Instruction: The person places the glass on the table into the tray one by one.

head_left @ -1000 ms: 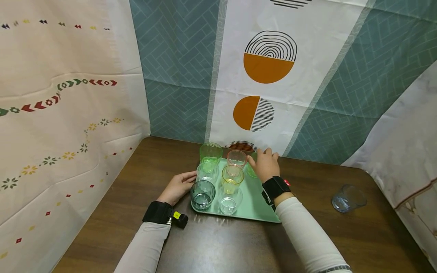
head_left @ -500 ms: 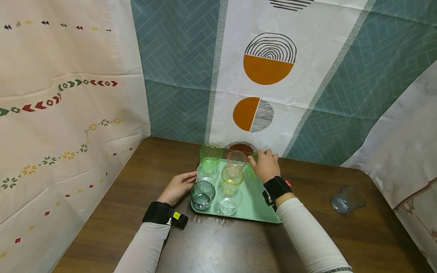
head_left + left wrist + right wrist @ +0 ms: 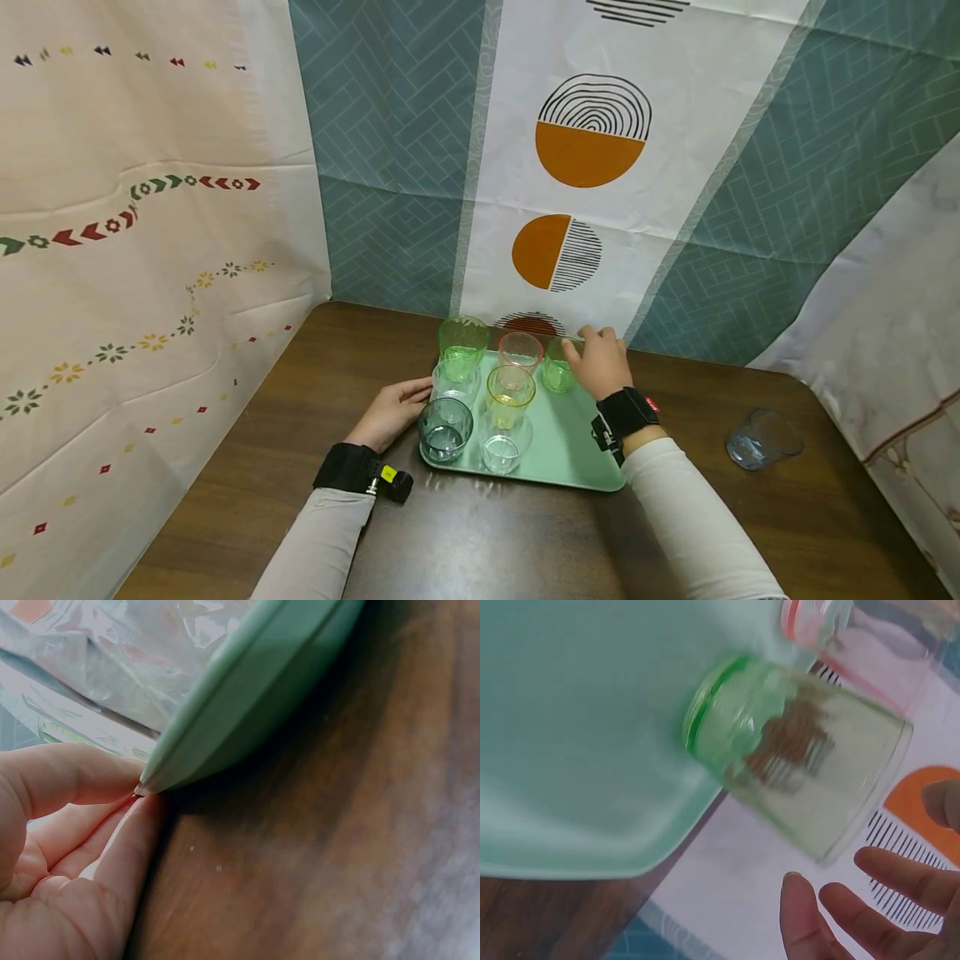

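My left hand [image 3: 390,414] pinches the left rim of the mint-green tray [image 3: 570,446]; the left wrist view has thumb and fingers meeting on the tray edge [image 3: 217,720]. At the tray's back right stands a light green drinking glass [image 3: 557,377]. My right hand [image 3: 602,365] is just right of it, and the right wrist view shows the fingers spread, apart from the green glass [image 3: 802,761]. Also on the tray are a taller green glass [image 3: 459,335], a pink-rimmed glass [image 3: 520,352], a yellow-rimmed glass [image 3: 511,389], a dark teal glass [image 3: 446,432] and two clear ones.
A bluish clear glass [image 3: 761,442] sits apart on the brown wooden table [image 3: 480,550], to the right of the tray. Patterned cloths [image 3: 397,167] hang behind the table and along both sides.
My right hand has let go of the light green glass and moved a little to the right, uncovering more of it. The left hand stays at the tray rim.
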